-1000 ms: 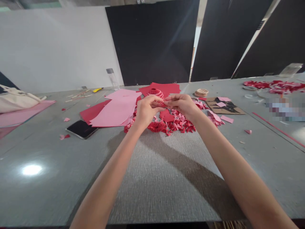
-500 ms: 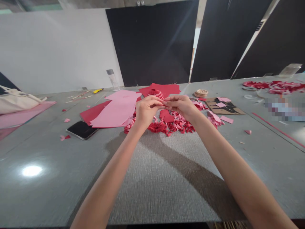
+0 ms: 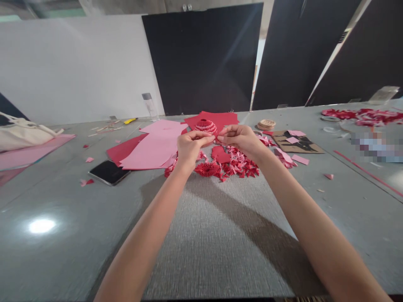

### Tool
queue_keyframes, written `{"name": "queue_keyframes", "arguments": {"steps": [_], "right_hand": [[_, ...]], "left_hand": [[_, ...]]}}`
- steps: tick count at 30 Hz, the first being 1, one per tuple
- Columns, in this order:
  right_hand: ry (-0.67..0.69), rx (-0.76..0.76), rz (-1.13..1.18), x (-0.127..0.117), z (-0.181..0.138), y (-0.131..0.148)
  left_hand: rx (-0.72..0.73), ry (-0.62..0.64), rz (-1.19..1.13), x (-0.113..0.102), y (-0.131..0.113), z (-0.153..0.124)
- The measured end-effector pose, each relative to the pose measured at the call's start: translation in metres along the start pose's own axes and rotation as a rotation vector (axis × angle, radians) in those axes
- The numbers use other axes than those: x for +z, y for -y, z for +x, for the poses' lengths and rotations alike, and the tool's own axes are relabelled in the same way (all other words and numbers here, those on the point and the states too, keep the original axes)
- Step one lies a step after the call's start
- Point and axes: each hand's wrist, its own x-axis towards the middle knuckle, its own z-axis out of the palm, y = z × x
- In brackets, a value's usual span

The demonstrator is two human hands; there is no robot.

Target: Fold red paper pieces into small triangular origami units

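Observation:
Raised over the table, my left hand (image 3: 189,150) and my right hand (image 3: 243,141) nearly meet at the fingertips, both closed in a pinch. Between them is a small red paper piece (image 3: 216,140), partly covered by the fingers; its exact folds are too small to make out. Below lies a heap of folded red and pink paper pieces (image 3: 242,164), with red paper slips (image 3: 221,155) beside it. A round red paper cluster (image 3: 208,169) sits at the heap's front. Just behind my hands stands a red-and-pink ball-shaped paper model (image 3: 205,125).
Pink sheets (image 3: 153,147) and a black phone (image 3: 108,172) lie to the left. Red sheets (image 3: 225,119) are at the back. Rightward are round wooden discs (image 3: 266,124), a cardboard piece (image 3: 310,146) and a red strip (image 3: 365,171). A clear bottle (image 3: 150,105) stands near the wall.
My fingertips have drawn slightly apart, so a bit of red paper shows between them. The view has shifted very slightly; the things on the table stay in place.

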Motion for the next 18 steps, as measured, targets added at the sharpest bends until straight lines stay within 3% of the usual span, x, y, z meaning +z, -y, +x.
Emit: {"name": "queue_keyframes", "arguments": {"steps": [12,18], "right_hand": [[-0.005,-0.060,-0.120,-0.0028,-0.0011,0.0008],[0.089,-0.098,-0.255,-0.0077,-0.0014,0.0041]], "left_hand": [[-0.003,0.111,0.022,0.0014,-0.0004,-0.0035],[-0.042,0.111,-0.008,0.0018,0.0013,-0.0034]]}}
